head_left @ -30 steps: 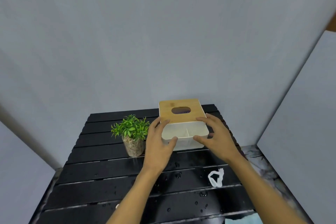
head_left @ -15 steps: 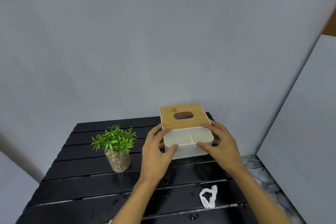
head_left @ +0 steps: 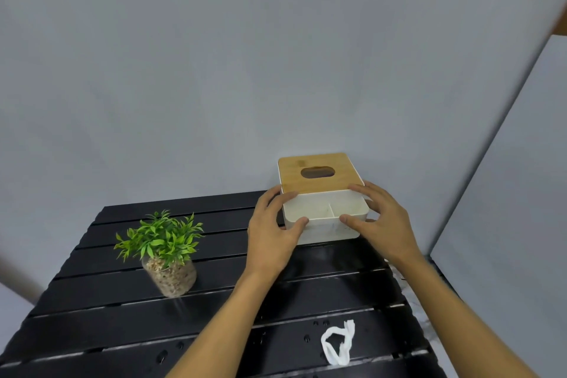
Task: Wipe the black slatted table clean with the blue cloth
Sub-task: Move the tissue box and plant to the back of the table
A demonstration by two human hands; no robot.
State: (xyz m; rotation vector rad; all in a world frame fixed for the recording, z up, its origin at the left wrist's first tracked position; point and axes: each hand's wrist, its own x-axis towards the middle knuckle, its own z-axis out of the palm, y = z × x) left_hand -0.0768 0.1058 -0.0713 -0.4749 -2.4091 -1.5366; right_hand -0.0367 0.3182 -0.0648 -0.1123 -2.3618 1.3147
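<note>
Across the black slatted table (head_left: 122,294), droplets dot the near slats; blue cloth not in view. Left hand (head_left: 270,233) and right hand (head_left: 383,224) clasp the white bamboo-lidded tissue box (head_left: 322,199) far right. Best lifted level, clear of the small potted green plant (head_left: 165,252) and crumpled white scrap (head_left: 337,344).

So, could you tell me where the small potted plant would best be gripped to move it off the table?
Probably around the pebble-filled glass pot, below the leaves, coming in level from the near right side, where the black slatted table is bare. The pot is round and upright, so fingers can wrap it; the foliage overhangs the top and would crush.
</note>
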